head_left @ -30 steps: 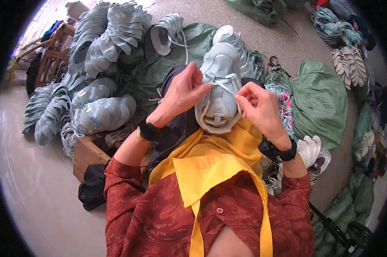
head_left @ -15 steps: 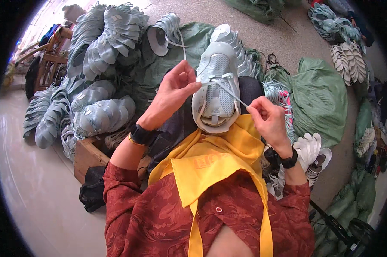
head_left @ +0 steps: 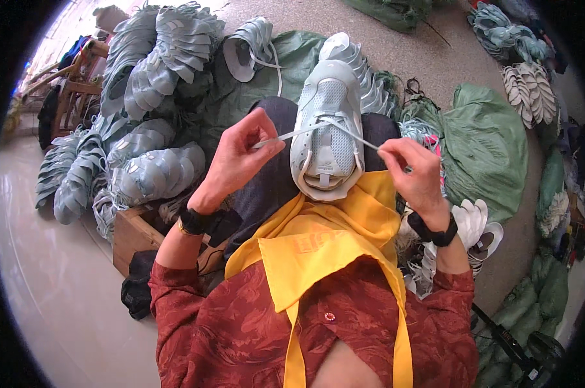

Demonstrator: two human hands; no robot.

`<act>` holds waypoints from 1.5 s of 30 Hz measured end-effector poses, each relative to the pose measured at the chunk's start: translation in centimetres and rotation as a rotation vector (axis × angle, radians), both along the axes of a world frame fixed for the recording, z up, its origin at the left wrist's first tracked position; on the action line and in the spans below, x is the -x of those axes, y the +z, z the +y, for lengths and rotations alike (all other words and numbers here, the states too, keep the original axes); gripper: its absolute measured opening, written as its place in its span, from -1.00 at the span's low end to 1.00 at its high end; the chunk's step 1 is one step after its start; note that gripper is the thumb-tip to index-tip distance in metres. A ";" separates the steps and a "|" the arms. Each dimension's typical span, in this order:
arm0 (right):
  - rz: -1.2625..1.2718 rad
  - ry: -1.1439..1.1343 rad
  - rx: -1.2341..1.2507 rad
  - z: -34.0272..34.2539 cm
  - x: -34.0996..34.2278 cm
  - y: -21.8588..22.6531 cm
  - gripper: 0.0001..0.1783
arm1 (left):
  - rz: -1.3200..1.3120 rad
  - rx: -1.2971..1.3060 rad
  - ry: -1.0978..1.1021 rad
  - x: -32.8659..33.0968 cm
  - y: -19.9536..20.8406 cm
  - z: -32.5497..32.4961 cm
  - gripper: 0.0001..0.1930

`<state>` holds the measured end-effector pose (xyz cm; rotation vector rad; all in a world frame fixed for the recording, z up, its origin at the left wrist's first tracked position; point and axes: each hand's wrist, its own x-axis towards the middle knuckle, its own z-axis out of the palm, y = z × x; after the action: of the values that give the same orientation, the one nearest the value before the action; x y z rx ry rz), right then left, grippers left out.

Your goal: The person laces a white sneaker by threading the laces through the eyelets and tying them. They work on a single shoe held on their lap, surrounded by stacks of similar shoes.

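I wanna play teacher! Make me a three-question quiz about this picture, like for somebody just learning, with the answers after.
1. True or false: the person's left hand is empty.
2. Pick one. The shoelace lies across:
A) a green sack
B) a light-blue shoe upper
C) a red sleeve
3. Fill in the blank: the wooden box is on the person's ____ side.

Key
1. False. The left hand pinches one strand of the shoelace, and the right hand pinches another.
2. B
3. left
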<state>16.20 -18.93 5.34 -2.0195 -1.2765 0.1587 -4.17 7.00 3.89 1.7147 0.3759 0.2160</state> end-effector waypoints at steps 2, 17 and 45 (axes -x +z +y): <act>-0.105 0.013 -0.023 0.1 -0.6 0.5 -0.90 | 0.036 -0.233 0.009 0.0 0.4 0.0 -0.84; 0.001 -0.338 0.165 -11.5 -4.9 -2.0 -0.89 | 0.158 -0.733 0.121 7.4 0.3 6.0 -0.88; 0.198 -0.869 0.182 -38.4 -19.2 -12.0 -0.84 | 0.532 -0.826 0.764 29.8 1.4 27.4 -0.83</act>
<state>35.41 -57.29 -6.65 -2.4556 -0.1988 0.0556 -33.94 34.40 5.24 2.3529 1.5038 0.5176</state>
